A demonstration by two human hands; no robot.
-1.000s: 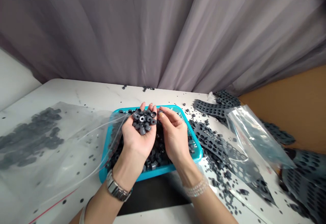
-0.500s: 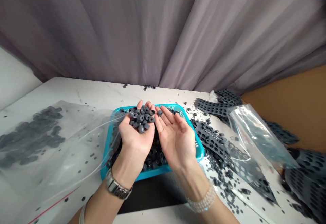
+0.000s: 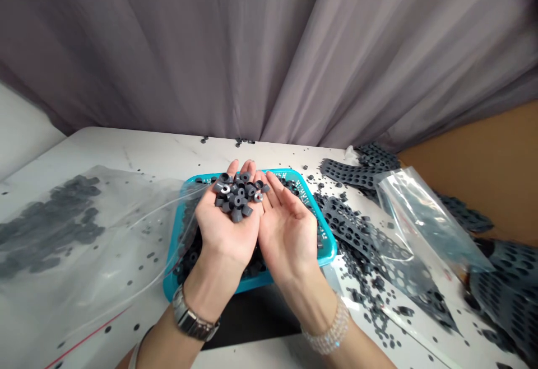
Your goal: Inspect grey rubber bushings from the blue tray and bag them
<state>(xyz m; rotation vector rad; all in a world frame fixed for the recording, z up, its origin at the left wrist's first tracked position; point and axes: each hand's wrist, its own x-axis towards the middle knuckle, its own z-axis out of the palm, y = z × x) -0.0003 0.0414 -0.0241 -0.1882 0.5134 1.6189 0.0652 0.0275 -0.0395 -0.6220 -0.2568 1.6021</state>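
Curtain (image 3: pixel 210 50): grey, in long folds, filled the upper view behind the table.
Table (image 3: pixel 105 150): white with faint marbling.
Side panel (image 3: pixel 479 162): orange-brown, stood at the far right.
Large bag (image 3: pixel 117 257): clear plastic, lay on the left with dark pieces (image 3: pixel 54 212) inside; its edge overlapped the left side of the basket.
Perforated sheets (image 3: pixel 353 176): dark, full of round holes, spread along the right side.
Basket (image 3: pixel 247 286): turquoise, stood below both hands and held many dark parts.
Glossy bag (image 3: pixel 432 218): clear, lay over some of the sheets.
Black surface (image 3: pixel 252 316): showed in front of the basket, between the forearms.
Left hand (image 3: pixel 229 237): palm up, cupped around a heap of ring parts (image 3: pixel 238 198) above the basket.
Right hand (image 3: pixel 290 229): palm up, opened wide, its side against the left; its fingers met the heap's edge.
Bracelet (image 3: pixel 330 330): clear beads, on the right wrist.
Watch (image 3: pixel 194 318): metal band, on the left wrist.
Ring parts: short, dark, hollow cylinders, a few with a pale face.
Scraps (image 3: pixel 374 302): small dark bits, scattered right of the basket.
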